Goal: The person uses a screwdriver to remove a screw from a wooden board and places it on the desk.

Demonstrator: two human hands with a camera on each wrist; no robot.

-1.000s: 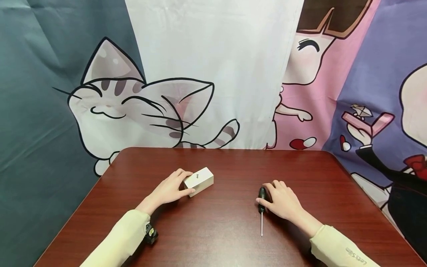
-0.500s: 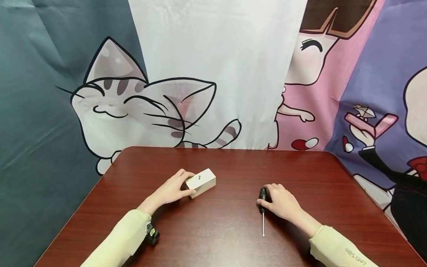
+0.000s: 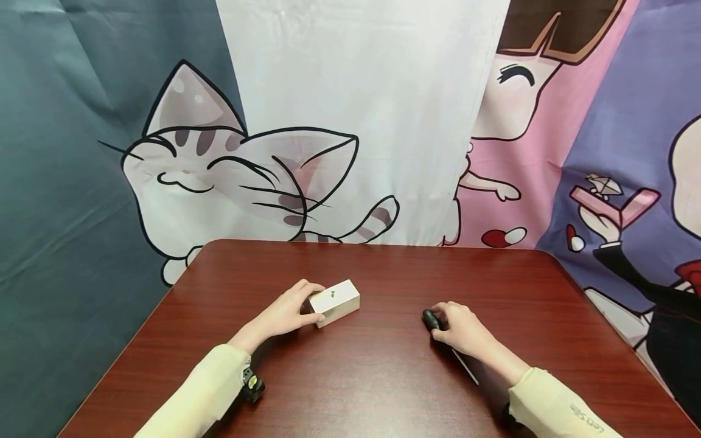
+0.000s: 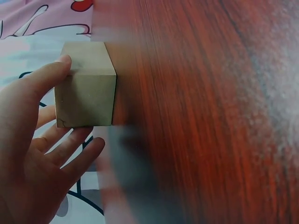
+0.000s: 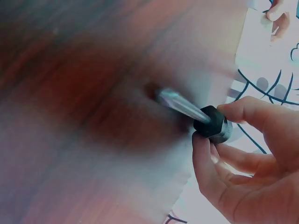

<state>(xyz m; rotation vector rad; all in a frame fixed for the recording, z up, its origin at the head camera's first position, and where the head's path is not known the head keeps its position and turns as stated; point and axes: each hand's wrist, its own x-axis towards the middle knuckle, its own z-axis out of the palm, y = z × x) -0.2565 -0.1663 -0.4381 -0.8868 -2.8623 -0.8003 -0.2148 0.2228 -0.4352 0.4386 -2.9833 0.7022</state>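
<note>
A pale wooden block [image 3: 339, 304] lies on the table left of the middle, with small screws [image 3: 332, 294] standing on its top face. My left hand [image 3: 286, 310] holds its near end, the thumb on one side and fingers on the other; the left wrist view shows the block's end face [image 4: 86, 100] between them. To the right, my right hand [image 3: 462, 328] grips a screwdriver by its black handle [image 3: 430, 320]. Its metal shaft [image 3: 465, 367] slants back toward my right sleeve. In the right wrist view the thumb and fingers pinch the handle's collar [image 5: 212, 125].
Both hands work over a reddish-brown wooden table [image 3: 372, 383]. Behind its far edge hangs a cloth backdrop [image 3: 350, 73] with cartoon figures. A black wrist camera [image 3: 253, 387] sits at my left cuff.
The screwdriver has swung in my right hand: its shaft pointed straight toward me and now slants to the right. My left hand keeps its hold on the block. The head view has shifted slightly.
</note>
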